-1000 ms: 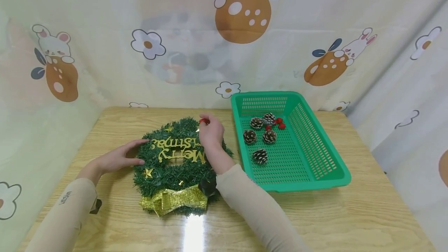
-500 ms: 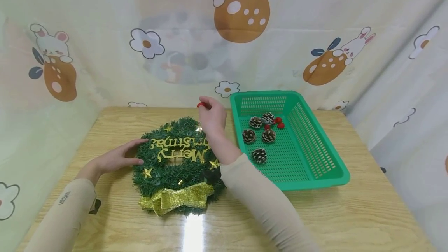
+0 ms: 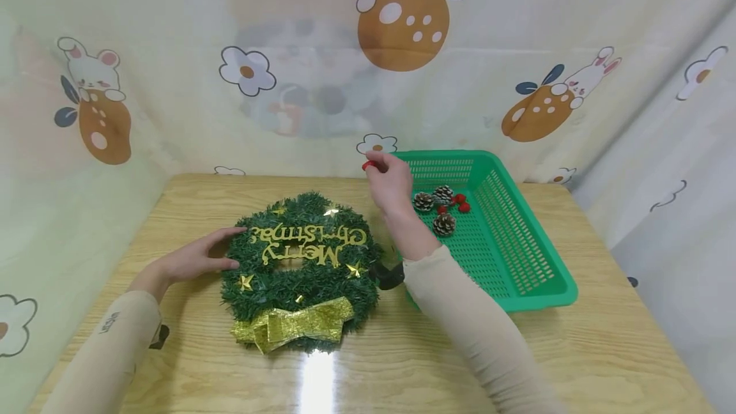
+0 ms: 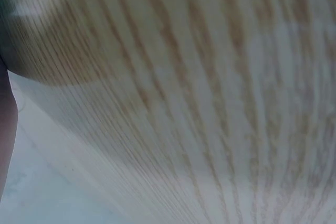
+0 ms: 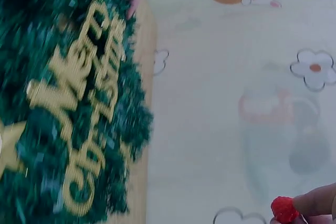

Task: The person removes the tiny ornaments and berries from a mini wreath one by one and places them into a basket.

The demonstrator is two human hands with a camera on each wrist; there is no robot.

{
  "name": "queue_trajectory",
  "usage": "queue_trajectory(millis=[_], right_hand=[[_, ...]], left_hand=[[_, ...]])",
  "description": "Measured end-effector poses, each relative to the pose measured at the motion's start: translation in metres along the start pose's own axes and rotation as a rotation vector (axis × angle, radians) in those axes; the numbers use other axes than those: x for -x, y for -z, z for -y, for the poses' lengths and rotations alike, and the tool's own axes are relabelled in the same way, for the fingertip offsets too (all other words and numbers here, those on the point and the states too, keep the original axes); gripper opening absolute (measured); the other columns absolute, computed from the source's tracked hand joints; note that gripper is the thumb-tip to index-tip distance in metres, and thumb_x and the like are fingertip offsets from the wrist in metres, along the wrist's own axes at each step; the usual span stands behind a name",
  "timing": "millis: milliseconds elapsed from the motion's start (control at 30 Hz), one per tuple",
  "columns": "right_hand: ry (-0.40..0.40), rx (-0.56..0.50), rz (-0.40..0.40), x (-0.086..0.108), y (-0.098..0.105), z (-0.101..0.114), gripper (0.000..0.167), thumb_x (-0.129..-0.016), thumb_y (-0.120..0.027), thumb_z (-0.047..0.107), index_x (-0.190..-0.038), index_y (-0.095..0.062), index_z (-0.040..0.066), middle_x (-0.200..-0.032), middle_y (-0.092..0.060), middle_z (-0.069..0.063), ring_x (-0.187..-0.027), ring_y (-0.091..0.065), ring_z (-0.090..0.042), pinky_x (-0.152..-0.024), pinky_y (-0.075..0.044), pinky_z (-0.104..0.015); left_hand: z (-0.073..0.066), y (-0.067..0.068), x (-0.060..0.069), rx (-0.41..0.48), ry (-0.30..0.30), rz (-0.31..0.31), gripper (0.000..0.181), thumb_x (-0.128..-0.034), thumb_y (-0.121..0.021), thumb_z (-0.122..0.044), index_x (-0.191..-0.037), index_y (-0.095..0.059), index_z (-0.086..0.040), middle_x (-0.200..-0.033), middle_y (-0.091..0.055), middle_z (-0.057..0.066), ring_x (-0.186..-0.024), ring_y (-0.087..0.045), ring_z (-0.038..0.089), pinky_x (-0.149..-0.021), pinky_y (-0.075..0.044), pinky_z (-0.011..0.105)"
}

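A green Christmas wreath (image 3: 299,289) lies on the table, with gold "Merry Christmas" lettering (image 3: 299,253) upside down in the head view. A gold bow (image 3: 307,324) crosses its near side, and gold stars (image 3: 356,270) dot it. My left hand (image 3: 192,260) rests at the wreath's left edge, thumb and fingers spread apart and touching the greenery. My right hand (image 3: 393,184), raised by the basket's far left corner, pinches a small red ball (image 5: 285,209) with a rough surface between thumb and fingertips. The left wrist view shows mostly tabletop.
A green plastic basket (image 3: 535,300) stands right of the wreath. Pine cones (image 3: 444,224) and small red balls (image 3: 463,207) lie inside; my right arm covers part of it. A patterned curtain (image 3: 310,82) hangs behind the wooden table (image 3: 598,337).
My right hand has lifted off the wreath's upper right and moved right towards the basket, the red ball still pinched. The left hand has stayed at the wreath's edge.
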State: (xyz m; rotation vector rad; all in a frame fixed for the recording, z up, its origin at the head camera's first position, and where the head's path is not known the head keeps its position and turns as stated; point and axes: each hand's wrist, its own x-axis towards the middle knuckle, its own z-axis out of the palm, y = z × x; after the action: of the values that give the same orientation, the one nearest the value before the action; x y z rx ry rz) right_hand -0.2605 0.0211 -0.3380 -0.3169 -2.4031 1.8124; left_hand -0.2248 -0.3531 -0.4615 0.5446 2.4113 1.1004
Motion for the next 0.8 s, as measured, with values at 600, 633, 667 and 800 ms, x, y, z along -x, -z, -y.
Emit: queue_trajectory(millis=[600, 633, 667, 800], right_hand=[[-0.069, 0.049, -0.017, -0.032, 0.079, -0.040, 0.034, -0.101, -0.051, 0.006, -0.133, -0.059, 0.007, -0.132, -0.056, -0.012, -0.120, -0.052, -0.027, -0.086, -0.047, -0.034], [-0.076, 0.057, -0.023, -0.033, 0.082, -0.042, 0.034, -0.100, -0.051, 0.006, -0.133, -0.059, 0.008, -0.132, -0.056, -0.012, -0.120, -0.052, -0.027, -0.086, -0.047, -0.034], [-0.083, 0.066, -0.030, -0.034, 0.085, -0.044, 0.034, -0.101, -0.051, 0.006, -0.134, -0.059, 0.008, -0.132, -0.056, -0.012, -0.119, -0.052, -0.027, -0.084, -0.047, -0.033], [-0.110, 0.091, -0.050, -0.038, 0.097, -0.054, 0.036, -0.101, -0.049, 0.005, -0.135, -0.057, 0.008, -0.133, -0.055, -0.013, -0.116, -0.052, -0.028, -0.070, -0.042, -0.031]], left_hand=[[-0.003, 0.000, 0.001, 0.002, 0.015, -0.002, 0.079, -0.0926, -0.067, -0.034, -0.156, -0.023, -0.017, -0.160, -0.010, 0.025, -0.144, -0.005, 0.051, -0.108, -0.004, 0.073], [-0.003, 0.000, 0.001, 0.003, 0.015, -0.001, 0.079, -0.0926, -0.067, -0.034, -0.156, -0.023, -0.017, -0.160, -0.010, 0.025, -0.144, -0.005, 0.051, -0.108, -0.004, 0.073], [-0.003, 0.000, 0.001, 0.003, 0.015, 0.000, 0.079, -0.0926, -0.067, -0.034, -0.156, -0.024, -0.017, -0.160, -0.010, 0.025, -0.144, -0.005, 0.051, -0.109, -0.004, 0.073], [-0.003, 0.000, 0.001, -0.005, 0.011, 0.002, 0.078, -0.0929, -0.067, -0.035, -0.156, -0.024, -0.018, -0.160, -0.010, 0.025, -0.144, -0.005, 0.051, -0.108, -0.004, 0.073]])
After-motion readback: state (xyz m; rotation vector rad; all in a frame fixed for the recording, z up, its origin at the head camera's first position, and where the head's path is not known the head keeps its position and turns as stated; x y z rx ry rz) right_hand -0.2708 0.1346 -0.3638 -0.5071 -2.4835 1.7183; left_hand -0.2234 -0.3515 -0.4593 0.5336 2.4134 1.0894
